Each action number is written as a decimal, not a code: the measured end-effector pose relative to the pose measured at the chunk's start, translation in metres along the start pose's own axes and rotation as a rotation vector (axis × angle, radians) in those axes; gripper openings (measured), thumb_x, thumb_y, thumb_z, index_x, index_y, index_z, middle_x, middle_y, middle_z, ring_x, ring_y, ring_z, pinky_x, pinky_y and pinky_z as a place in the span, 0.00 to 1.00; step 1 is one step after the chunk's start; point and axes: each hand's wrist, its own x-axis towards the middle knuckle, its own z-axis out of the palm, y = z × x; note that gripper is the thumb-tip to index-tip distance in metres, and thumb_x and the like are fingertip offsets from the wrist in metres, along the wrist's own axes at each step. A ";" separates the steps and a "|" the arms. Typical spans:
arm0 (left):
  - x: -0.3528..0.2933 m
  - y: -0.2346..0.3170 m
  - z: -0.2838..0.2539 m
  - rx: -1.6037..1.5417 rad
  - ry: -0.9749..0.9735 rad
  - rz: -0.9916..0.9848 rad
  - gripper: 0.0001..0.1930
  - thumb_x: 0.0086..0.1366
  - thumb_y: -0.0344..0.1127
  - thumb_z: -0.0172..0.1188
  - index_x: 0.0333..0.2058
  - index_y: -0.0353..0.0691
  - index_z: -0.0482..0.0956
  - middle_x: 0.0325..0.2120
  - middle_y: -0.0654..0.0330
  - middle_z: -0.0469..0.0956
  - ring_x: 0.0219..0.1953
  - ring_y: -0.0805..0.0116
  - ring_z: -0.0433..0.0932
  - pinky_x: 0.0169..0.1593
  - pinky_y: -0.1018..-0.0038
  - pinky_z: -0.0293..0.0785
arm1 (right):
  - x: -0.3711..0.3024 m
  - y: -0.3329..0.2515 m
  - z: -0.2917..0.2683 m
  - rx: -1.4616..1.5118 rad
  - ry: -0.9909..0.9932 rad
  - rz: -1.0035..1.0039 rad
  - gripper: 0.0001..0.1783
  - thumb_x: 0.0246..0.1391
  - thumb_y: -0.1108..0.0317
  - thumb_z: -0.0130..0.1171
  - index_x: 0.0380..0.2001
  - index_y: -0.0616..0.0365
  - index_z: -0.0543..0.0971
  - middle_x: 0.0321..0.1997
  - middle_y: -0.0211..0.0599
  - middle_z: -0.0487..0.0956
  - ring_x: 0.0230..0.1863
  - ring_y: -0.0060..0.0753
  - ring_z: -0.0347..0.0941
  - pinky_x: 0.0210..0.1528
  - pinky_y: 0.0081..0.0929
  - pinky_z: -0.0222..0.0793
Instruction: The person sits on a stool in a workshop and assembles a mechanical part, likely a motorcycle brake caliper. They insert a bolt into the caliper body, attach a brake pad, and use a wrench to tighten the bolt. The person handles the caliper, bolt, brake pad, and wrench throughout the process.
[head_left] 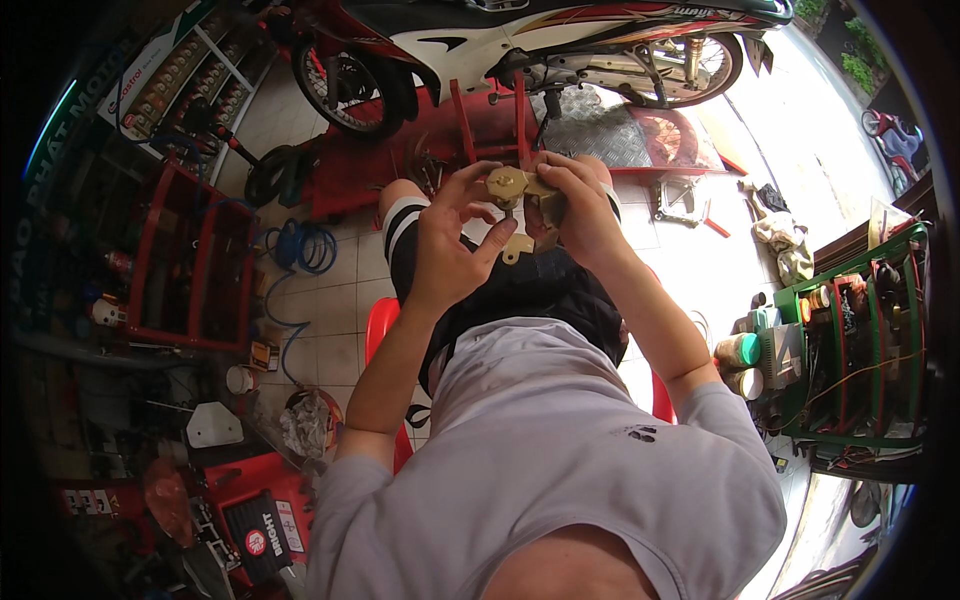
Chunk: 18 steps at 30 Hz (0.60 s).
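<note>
Above my lap I hold up a gold-coloured metal brake caliper [508,184] with a rounded body and a flat tab with a hole [517,247] hanging below it. My left hand [452,240] has its fingertips against the caliper's left side, the thumb down near the tab. From the other side my right hand [585,215] grips the caliper, fingers over its top and thumb hidden behind it. A dark rod joins the rounded body and the tab. Part of the caliper is covered by my right fingers.
A motorbike [560,50] stands ahead on a red lift platform [370,160]. A coiled blue air hose [305,248] lies on the tiles at left, beside a red cabinet [190,260]. To the right is a green tool rack [860,340]; a red toolbox [250,485] is at lower left.
</note>
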 end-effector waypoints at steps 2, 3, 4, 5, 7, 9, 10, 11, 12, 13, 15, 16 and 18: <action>0.000 0.002 0.001 0.044 -0.011 -0.009 0.32 0.50 0.15 0.67 0.54 0.34 0.66 0.49 0.58 0.72 0.47 0.69 0.77 0.45 0.75 0.76 | -0.001 -0.002 0.003 0.001 0.010 0.025 0.09 0.62 0.65 0.45 0.32 0.59 0.70 0.22 0.34 0.72 0.19 0.26 0.70 0.22 0.21 0.64; -0.001 0.001 0.000 0.048 -0.004 -0.019 0.32 0.50 0.15 0.67 0.54 0.34 0.66 0.49 0.58 0.72 0.47 0.69 0.77 0.45 0.76 0.76 | -0.001 -0.001 0.003 -0.011 0.020 0.019 0.10 0.62 0.65 0.45 0.32 0.59 0.70 0.22 0.34 0.72 0.19 0.26 0.70 0.22 0.21 0.64; -0.002 -0.003 0.000 0.053 0.002 -0.028 0.32 0.50 0.15 0.67 0.54 0.34 0.66 0.49 0.58 0.73 0.47 0.69 0.77 0.44 0.76 0.76 | -0.001 -0.001 0.003 -0.023 0.030 0.014 0.10 0.62 0.65 0.45 0.33 0.59 0.70 0.22 0.34 0.72 0.19 0.26 0.70 0.22 0.21 0.64; -0.002 -0.005 -0.001 0.058 0.009 -0.038 0.32 0.50 0.15 0.67 0.54 0.34 0.66 0.49 0.57 0.73 0.47 0.69 0.77 0.44 0.76 0.76 | -0.001 0.000 0.003 -0.035 0.039 0.009 0.10 0.62 0.65 0.44 0.33 0.60 0.70 0.22 0.34 0.72 0.19 0.26 0.70 0.22 0.21 0.64; -0.001 -0.005 -0.002 0.020 0.005 -0.041 0.32 0.50 0.15 0.67 0.54 0.35 0.66 0.48 0.57 0.73 0.46 0.69 0.77 0.44 0.76 0.76 | -0.001 0.002 0.000 -0.018 0.027 0.011 0.10 0.62 0.65 0.45 0.33 0.59 0.70 0.22 0.34 0.72 0.19 0.26 0.70 0.23 0.21 0.65; 0.000 -0.001 0.000 -0.014 0.025 -0.033 0.30 0.51 0.17 0.66 0.53 0.35 0.68 0.43 0.58 0.76 0.43 0.71 0.77 0.44 0.76 0.75 | -0.001 0.002 -0.001 -0.015 0.030 0.011 0.10 0.62 0.65 0.45 0.33 0.59 0.70 0.22 0.34 0.72 0.19 0.26 0.70 0.23 0.21 0.65; 0.001 0.002 0.004 -0.029 0.046 -0.024 0.28 0.52 0.18 0.66 0.53 0.35 0.69 0.39 0.60 0.78 0.41 0.72 0.78 0.43 0.76 0.73 | -0.001 0.001 0.000 -0.021 0.039 0.010 0.10 0.62 0.65 0.45 0.33 0.59 0.70 0.22 0.34 0.72 0.19 0.26 0.70 0.23 0.21 0.65; 0.001 0.003 0.006 -0.045 0.068 -0.015 0.27 0.52 0.19 0.66 0.52 0.35 0.70 0.34 0.61 0.81 0.38 0.74 0.78 0.43 0.77 0.72 | -0.001 0.001 0.000 -0.028 0.048 0.009 0.10 0.62 0.65 0.44 0.33 0.59 0.70 0.22 0.34 0.73 0.19 0.26 0.70 0.23 0.22 0.65; 0.000 0.002 0.005 -0.030 0.068 -0.008 0.27 0.53 0.20 0.66 0.52 0.35 0.70 0.35 0.61 0.81 0.39 0.74 0.78 0.43 0.77 0.72 | -0.001 0.000 0.001 -0.019 0.034 0.013 0.10 0.62 0.65 0.44 0.33 0.59 0.70 0.22 0.35 0.73 0.19 0.26 0.70 0.23 0.22 0.66; 0.000 -0.001 0.004 -0.015 0.068 -0.001 0.27 0.53 0.20 0.66 0.52 0.35 0.70 0.36 0.60 0.81 0.39 0.74 0.78 0.43 0.77 0.72 | -0.001 -0.001 0.001 -0.011 0.020 0.017 0.10 0.62 0.65 0.44 0.33 0.59 0.70 0.22 0.35 0.73 0.19 0.26 0.70 0.23 0.22 0.66; -0.001 -0.003 0.002 -0.009 0.058 -0.003 0.27 0.53 0.20 0.66 0.52 0.35 0.71 0.37 0.60 0.80 0.40 0.73 0.78 0.43 0.77 0.73 | -0.002 0.000 0.002 -0.006 0.011 0.016 0.10 0.62 0.65 0.44 0.33 0.60 0.70 0.22 0.35 0.73 0.19 0.26 0.71 0.23 0.22 0.66; -0.001 -0.003 0.002 -0.017 0.048 -0.013 0.27 0.52 0.20 0.67 0.52 0.35 0.71 0.37 0.60 0.80 0.40 0.73 0.78 0.43 0.76 0.73 | -0.002 0.000 0.002 -0.010 0.016 0.011 0.10 0.62 0.65 0.44 0.33 0.59 0.70 0.22 0.35 0.73 0.19 0.26 0.71 0.23 0.22 0.66; -0.001 -0.003 0.001 -0.021 0.015 -0.010 0.28 0.52 0.19 0.67 0.52 0.35 0.70 0.41 0.59 0.78 0.42 0.72 0.78 0.44 0.76 0.74 | -0.001 0.001 0.001 -0.019 0.022 0.004 0.10 0.62 0.64 0.44 0.33 0.59 0.70 0.22 0.35 0.73 0.19 0.26 0.71 0.23 0.22 0.66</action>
